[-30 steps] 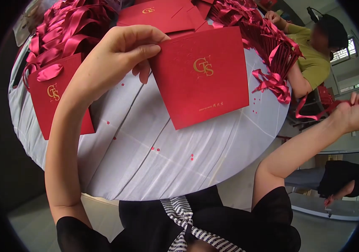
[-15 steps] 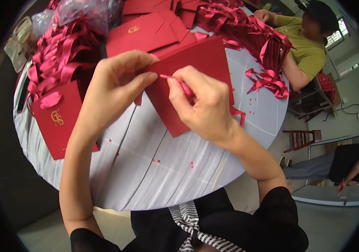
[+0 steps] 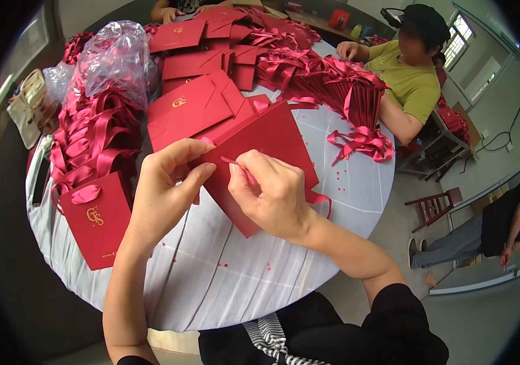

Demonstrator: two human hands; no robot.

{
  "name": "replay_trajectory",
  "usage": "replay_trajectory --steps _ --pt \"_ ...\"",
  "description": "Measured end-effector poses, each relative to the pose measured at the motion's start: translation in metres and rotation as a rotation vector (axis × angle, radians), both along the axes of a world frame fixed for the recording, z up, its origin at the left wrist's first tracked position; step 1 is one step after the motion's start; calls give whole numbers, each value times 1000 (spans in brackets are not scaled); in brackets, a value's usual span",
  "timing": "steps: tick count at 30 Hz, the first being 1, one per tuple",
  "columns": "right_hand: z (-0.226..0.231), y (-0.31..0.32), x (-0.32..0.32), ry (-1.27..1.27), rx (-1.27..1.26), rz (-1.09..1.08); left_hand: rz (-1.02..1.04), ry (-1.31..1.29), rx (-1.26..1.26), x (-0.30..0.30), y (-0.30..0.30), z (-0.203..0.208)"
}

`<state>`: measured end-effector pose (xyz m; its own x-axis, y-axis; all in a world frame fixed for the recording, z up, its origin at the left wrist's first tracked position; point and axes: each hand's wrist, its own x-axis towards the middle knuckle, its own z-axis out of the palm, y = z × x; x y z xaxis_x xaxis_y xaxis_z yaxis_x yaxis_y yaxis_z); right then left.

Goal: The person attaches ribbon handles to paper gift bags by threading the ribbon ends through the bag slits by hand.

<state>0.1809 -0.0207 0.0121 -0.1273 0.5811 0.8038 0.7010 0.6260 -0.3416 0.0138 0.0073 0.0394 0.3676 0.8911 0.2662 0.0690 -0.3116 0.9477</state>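
Note:
A red paper gift bag (image 3: 275, 137) lies tilted between my hands above the table. My left hand (image 3: 168, 188) is closed on the bag's left edge, fingers behind and thumb in front. My right hand (image 3: 275, 191) pinches a red satin ribbon (image 3: 248, 173) in front of the bag. The ribbon's narrow tip sticks out toward my left thumb. More ribbon hangs at the bag's lower right, beyond my right wrist. Where the ribbon meets the bag is hidden by my fingers.
Flat red bags (image 3: 187, 109) are piled just beyond. Ribboned bags (image 3: 98, 222) stand in a row at left beneath clear plastic (image 3: 117, 58). A co-worker (image 3: 415, 79) sits at far right beside fanned bags (image 3: 357, 91). Red paper dots dot the grey tablecloth (image 3: 199, 292).
The view has tilted up, so more of the far table shows and the bags sit lower. My hands keep nearly the same grips, with the ribbon tip now slightly apart from my left thumb.

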Motion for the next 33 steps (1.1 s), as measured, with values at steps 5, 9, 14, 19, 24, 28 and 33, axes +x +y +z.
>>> replay_trajectory --steps 5,9,14,19,24,28,33 --pt "4 3 1 -6 -8 11 29 -12 -15 -1 1 2" --pt "10 -1 15 -21 17 -22 43 -4 73 17 1 4" --pt "0 -2 1 -80 40 -5 131 40 231 3 -1 -14" --pt "1 -7 -6 -19 -19 -17 185 203 535 15 -24 7" --pt "21 -13 -4 233 -243 63 165 334 778 20 -30 16" --pt "25 -9 -7 381 -353 101 154 335 857 19 -27 16" --pt "12 -5 -20 377 -188 -9 131 319 796 20 -30 12"
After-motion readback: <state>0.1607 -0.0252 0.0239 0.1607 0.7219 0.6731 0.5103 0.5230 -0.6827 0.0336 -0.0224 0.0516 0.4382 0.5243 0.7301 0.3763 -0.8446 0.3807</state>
